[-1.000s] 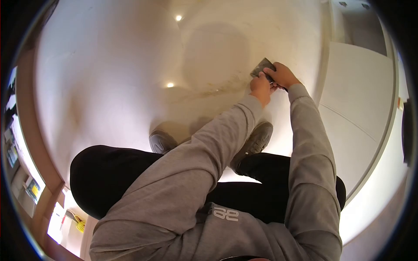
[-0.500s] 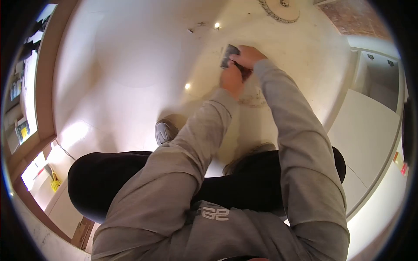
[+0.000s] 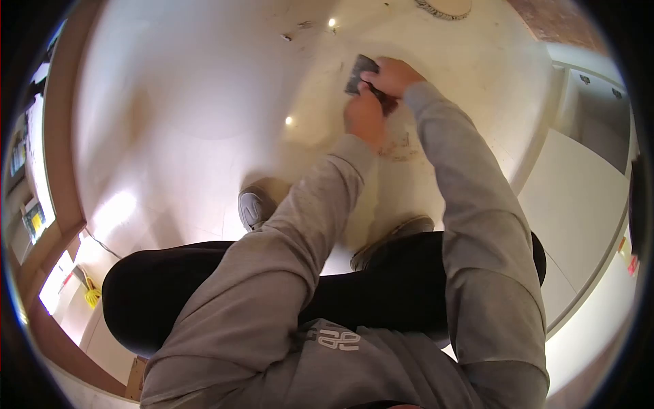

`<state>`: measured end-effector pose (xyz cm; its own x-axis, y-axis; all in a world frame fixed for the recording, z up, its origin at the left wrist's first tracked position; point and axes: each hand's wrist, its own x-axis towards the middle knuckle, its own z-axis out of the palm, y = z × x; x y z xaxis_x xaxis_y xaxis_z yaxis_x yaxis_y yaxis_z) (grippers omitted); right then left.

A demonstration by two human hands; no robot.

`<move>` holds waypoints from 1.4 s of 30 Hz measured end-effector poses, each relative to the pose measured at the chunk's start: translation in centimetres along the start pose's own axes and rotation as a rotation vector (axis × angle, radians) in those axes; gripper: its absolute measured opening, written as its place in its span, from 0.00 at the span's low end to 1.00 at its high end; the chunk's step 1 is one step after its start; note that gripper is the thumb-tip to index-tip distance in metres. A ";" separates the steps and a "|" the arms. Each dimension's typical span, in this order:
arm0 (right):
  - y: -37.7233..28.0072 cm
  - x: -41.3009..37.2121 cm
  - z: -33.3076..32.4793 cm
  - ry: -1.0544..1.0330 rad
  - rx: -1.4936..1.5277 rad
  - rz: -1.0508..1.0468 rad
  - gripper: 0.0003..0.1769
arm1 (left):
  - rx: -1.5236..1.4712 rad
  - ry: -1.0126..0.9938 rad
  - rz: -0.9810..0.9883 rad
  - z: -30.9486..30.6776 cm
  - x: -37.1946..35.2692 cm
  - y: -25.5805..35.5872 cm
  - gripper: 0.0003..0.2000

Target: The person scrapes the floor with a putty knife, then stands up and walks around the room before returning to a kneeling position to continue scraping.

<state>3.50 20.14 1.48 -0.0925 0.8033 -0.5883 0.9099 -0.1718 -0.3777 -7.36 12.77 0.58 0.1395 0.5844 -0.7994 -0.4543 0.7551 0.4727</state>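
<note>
Scraper (image 3: 360, 73), as the tool is judged to be, is held over the pale floor (image 3: 197, 102), ahead of the two shoes (image 3: 254, 206). By the floor's broad sheen, a smooth surface is suggested, over which a flat edge should be slid easily. Whether the floor is touched by the tool cannot be told. Both hands are closed on it: it is gripped from the far side by the right hand (image 3: 395, 76) and from the near side by the left hand (image 3: 364, 117), though most fingers are hidden or blurred. The dark, flat blade (image 3: 359, 68) is judged stiff, thin and light, hardly fragile, but possibly sharp along its free edge, so that edge is best kept clear of fingertips. Firm hold is best taken on the dark reddish handle (image 3: 390, 105), with the blade's back steadied. Small dark flecks (image 3: 286, 37) are seen beyond.
</note>
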 end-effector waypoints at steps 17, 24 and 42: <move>15.7 -18.3 0.3 -0.022 -0.140 0.513 0.31 | -0.094 -0.137 -0.645 11.0 -8.0 -14.7 0.18; 14.7 -14.5 -0.6 0.031 -0.052 0.345 0.32 | -0.201 -0.223 -0.498 9.3 -3.8 -14.3 0.18; 13.6 -12.0 0.8 0.282 1.297 0.611 0.19 | 0.560 -0.077 -0.019 12.3 0.4 -7.6 0.19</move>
<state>16.68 7.70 2.82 0.3854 0.4751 -0.7910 -0.2320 -0.7798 -0.5814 6.98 10.93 1.18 0.2162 0.5735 -0.7902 0.0826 0.7957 0.6001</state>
